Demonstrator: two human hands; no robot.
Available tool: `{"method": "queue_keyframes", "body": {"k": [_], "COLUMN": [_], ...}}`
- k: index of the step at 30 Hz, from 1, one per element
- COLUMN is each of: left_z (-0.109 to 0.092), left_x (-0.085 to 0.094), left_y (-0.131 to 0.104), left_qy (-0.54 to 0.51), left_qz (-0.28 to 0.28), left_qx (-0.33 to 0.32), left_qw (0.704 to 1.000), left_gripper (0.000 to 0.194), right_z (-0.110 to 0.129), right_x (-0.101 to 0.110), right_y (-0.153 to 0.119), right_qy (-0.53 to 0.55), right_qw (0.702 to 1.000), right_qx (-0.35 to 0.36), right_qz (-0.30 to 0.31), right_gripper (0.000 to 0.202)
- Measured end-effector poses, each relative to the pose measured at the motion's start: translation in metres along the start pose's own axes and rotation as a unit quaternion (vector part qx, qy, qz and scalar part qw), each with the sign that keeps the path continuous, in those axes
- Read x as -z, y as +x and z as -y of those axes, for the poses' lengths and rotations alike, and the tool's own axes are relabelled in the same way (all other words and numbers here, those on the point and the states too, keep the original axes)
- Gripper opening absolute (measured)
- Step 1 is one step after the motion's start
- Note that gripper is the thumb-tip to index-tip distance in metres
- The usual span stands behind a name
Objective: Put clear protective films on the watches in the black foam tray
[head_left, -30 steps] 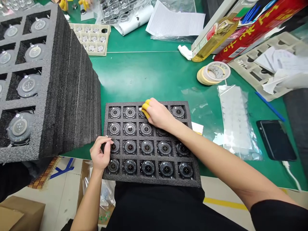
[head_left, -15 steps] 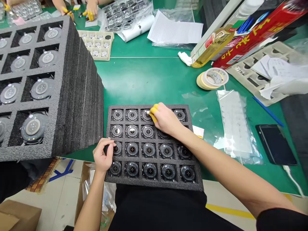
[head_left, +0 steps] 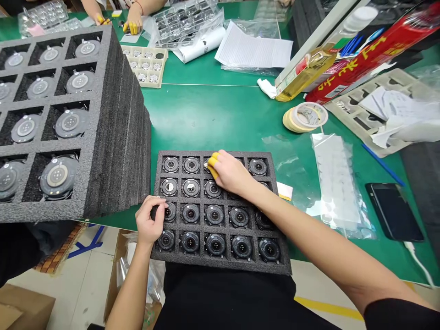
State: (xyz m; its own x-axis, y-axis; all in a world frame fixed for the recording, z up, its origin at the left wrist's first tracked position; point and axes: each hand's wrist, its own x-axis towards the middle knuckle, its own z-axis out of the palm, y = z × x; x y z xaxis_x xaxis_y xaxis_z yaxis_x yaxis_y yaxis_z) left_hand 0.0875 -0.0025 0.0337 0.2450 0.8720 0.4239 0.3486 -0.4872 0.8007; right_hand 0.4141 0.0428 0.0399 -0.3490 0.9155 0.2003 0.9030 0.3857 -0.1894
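Note:
A dark foam tray (head_left: 220, 266) lies at the table's near edge, its square pockets holding round black watch bodies (head_left: 214, 214), backs upward. Over the third pocket of the far row, my right hand (head_left: 230, 174) has its yellow-covered fingers pinched together on a watch. Whatever is between those fingertips is hidden. My left hand (head_left: 150, 220) rests at the tray's left rim, thumb and forefinger bent but apart, beside a watch in the third row. A small white spot shows by its fingertip. Two watches in the second row have pale centres.
Stacked foam trays (head_left: 117, 123) rise at left, watches in the top one. Right of me are tape rolls (head_left: 305, 117), a clear plastic sheet (head_left: 337, 178), a phone (head_left: 395, 211) on a cable and an oil bottle (head_left: 304, 73). A co-worker's hands (head_left: 134, 20) work across the table.
The view has shifted slightly. My right hand has edged left over the same far-row pocket, fingers still pinched. My left hand stays at the tray's left rim.

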Motion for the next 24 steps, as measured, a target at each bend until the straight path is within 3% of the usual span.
{"method": "queue_keyframes", "body": {"k": [6,10,14,18,24], "left_z": [0.0,-0.002,-0.004,-0.005,-0.005], "left_x": [0.0,-0.001,-0.001,-0.001,-0.001], "left_y": [-0.001,0.0,0.0,-0.001,0.0], "left_qy": [0.0,0.0,0.016,0.023,0.021], "left_qz": [-0.004,-0.002,-0.004,-0.006,0.001], "left_qx": [0.003,0.002,0.014,0.023,0.016], "left_qw": [1.0,1.0,1.0,0.999,1.0], "left_gripper": [0.012,0.012,0.013,0.016,0.015], "right_z": [-0.003,0.027,0.06,0.067,0.07], "right_x": [0.006,0.007,-0.001,-0.003,-0.002], "right_y": [-0.005,-0.011,0.0,0.0,-0.002], "right_qy": [-0.009,0.072,0.119,0.069,0.082], "right_qw": [0.998,0.997,0.986,0.993,0.987], "right_qx": [-0.053,0.021,0.115,0.088,0.129], "right_qz": [-0.014,-0.015,0.03,0.041,0.055], "right_gripper": [0.027,0.025,0.028,0.028,0.026]}}
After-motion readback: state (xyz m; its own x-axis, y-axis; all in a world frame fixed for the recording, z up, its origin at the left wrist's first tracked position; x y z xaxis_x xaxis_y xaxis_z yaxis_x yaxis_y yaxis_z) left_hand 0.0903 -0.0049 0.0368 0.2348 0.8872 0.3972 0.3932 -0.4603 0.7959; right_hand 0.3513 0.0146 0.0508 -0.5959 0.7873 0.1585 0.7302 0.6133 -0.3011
